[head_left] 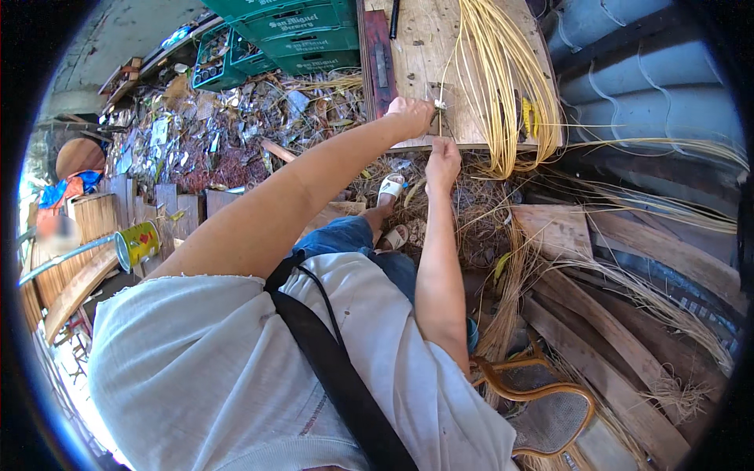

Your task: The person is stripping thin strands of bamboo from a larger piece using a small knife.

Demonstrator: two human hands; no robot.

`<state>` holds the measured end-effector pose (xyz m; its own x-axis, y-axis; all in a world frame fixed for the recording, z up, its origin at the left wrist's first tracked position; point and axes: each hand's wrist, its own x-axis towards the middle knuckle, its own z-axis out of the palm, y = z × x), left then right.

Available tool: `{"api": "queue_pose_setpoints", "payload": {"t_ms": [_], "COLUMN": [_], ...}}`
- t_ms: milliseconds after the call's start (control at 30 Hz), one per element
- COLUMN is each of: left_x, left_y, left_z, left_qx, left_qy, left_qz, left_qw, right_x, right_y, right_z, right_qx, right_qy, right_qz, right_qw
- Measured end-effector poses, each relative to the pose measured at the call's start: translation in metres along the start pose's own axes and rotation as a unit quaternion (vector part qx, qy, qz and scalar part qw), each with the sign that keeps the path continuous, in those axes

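Observation:
At the near edge of a wooden tabletop (420, 59), my left hand (412, 118) is closed beside a small whitish piece (440, 104). What lies inside its fingers is hidden. Just below and to the right, my right hand (443, 163) pinches a thin cane strand (441, 129) that runs up toward the left hand. A large looped bundle of yellowish cane strands (506, 78) lies on the tabletop to the right of both hands, its lower loops hanging past the edge. One thin strand curves from that bundle down to the whitish piece.
A dark bar (380, 67) lies along the tabletop's left side. Green crates (310, 39) stand at the far left, near scattered litter (188, 133). Wooden planks (613, 322), loose cane fibres (503, 314) and a cane-seated chair (554, 424) crowd the right. A yellow can (141, 243) is at left.

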<state>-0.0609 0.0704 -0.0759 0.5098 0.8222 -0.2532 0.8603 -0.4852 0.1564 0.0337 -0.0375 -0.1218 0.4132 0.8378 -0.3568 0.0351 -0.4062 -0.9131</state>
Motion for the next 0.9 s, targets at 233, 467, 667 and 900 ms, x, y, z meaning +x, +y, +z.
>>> {"api": "queue_pose_setpoints", "payload": {"t_ms": [233,467,667,900], "left_x": [0.003,0.0,0.0,0.005], "left_y": [-0.006,-0.004,-0.012,0.008], "left_z": [0.0,-0.002,0.013,-0.005], "left_qx": [-0.006,-0.007,0.01,0.019], "left_qy": [-0.001,-0.01,-0.015,-0.045], "left_qz": [0.007,0.014,-0.022,0.0], "left_qw": [1.0,1.0,1.0,0.999], "right_x": [-0.176,-0.43,-0.123,-0.014], "right_y": [0.06,0.224,0.056,0.004], "right_z": [-0.082,-0.218,-0.109,-0.009], "right_qx": [-0.073,-0.362,-0.419,-0.001], "right_qy": [0.012,-0.101,-0.126,0.041], "right_qz": [-0.046,0.191,-0.078,-0.055], "right_qw": [0.996,0.907,0.896,0.998]}}
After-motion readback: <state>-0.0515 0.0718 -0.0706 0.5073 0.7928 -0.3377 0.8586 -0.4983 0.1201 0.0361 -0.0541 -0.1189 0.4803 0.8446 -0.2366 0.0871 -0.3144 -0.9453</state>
